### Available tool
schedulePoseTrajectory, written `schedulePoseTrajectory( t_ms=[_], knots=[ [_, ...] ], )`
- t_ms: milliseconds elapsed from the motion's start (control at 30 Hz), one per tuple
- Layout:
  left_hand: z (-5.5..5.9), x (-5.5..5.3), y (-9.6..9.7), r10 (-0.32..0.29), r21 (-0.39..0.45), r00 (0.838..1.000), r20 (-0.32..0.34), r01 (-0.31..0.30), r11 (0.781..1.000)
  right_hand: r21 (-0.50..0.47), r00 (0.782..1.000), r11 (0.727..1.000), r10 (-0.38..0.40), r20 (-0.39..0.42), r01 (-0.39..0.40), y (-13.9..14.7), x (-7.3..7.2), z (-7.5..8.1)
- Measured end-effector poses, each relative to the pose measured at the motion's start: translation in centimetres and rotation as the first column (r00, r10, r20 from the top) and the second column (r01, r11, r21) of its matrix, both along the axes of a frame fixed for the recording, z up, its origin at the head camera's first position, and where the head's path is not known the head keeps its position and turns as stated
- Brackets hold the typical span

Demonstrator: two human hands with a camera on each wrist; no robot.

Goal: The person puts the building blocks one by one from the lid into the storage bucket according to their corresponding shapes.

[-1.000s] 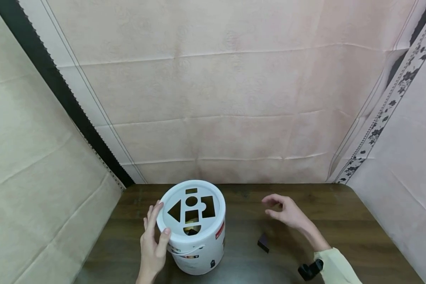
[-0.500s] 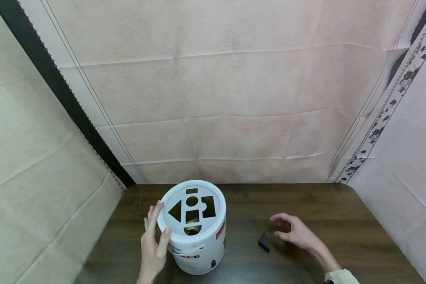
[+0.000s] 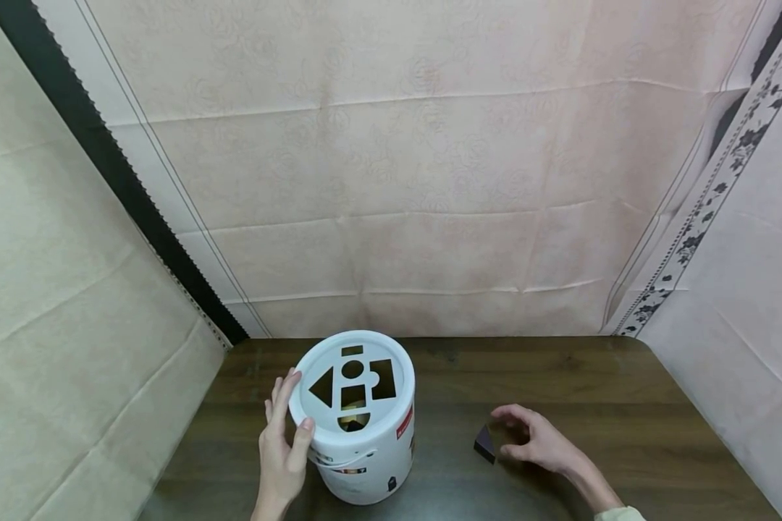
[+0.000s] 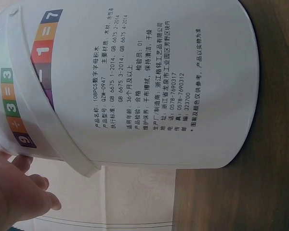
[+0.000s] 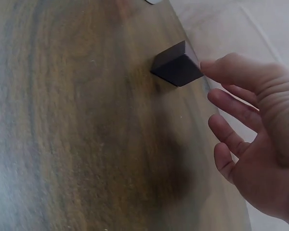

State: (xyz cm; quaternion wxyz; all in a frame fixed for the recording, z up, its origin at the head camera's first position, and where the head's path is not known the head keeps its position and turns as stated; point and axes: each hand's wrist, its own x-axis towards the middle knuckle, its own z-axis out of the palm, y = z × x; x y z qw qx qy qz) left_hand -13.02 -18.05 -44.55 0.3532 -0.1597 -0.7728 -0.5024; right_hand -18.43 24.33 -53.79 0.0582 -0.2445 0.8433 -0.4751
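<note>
A white bucket stands upright on the wooden table, its lid cut with differently shaped holes. My left hand rests against the left side of the lid's rim, thumb and index finger spread. In the left wrist view, the other fingers stand off the bucket's wall. To the right lies a small dark wedge-shaped block. Beside it is my right hand, thumb and fingers apart with nothing between them. In the right wrist view, the thumb tip overlaps the block's edge; contact is hard to tell.
Light cloth hangs behind the brown table and along both sides. The bucket's handle hangs down against its printed wall. Something pale shows inside the bucket through the lid's holes, too little to identify.
My right hand has come down and nearer to me, to just right of the dark block. The left hand and the bucket hardly differ.
</note>
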Motion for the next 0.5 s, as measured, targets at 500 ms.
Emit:
schedulePoseTrajectory(
  t_ms=[500],
  knots=[
    [0.1,0.2,0.1,0.007,0.004,0.999,0.036,-0.007,1.0,0.039,1.0,0.999,0.006,-0.001,-0.006,-0.8,-0.2,-1.3]
  ],
)
